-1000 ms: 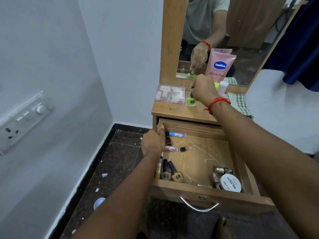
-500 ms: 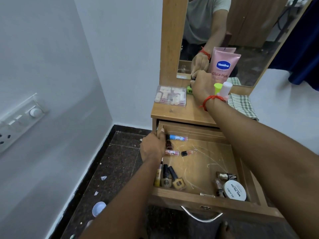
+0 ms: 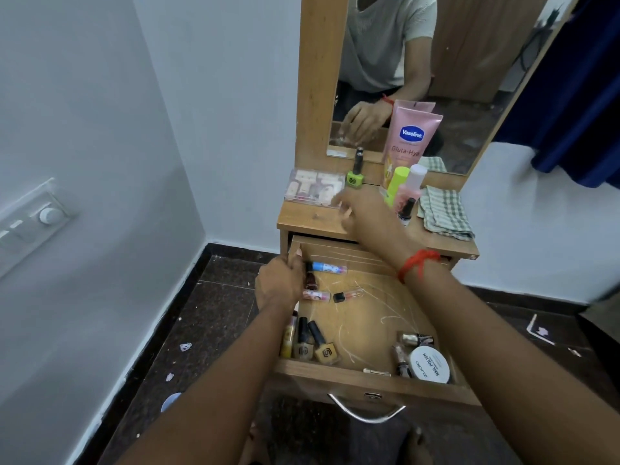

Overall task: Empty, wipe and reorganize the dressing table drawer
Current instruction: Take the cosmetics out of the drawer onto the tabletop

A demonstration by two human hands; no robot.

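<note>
Open drawer (image 3: 369,372), handle toward wearer

The left hand (image 3: 280,286) grips the left wall of the open wooden drawer (image 3: 369,375), which holds scattered nail polish bottles. The right hand (image 3: 364,213), blurred and empty with fingers spread, hovers over the wooden tabletop (image 3: 312,220) near an upright green nail polish bottle (image 3: 355,174).

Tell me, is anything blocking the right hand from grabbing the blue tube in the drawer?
Nothing visible does. The right hand hovers above the tabletop, and the blue tube lies uncovered at the open drawer's back; the left hand only grips the side wall beside it.
</note>
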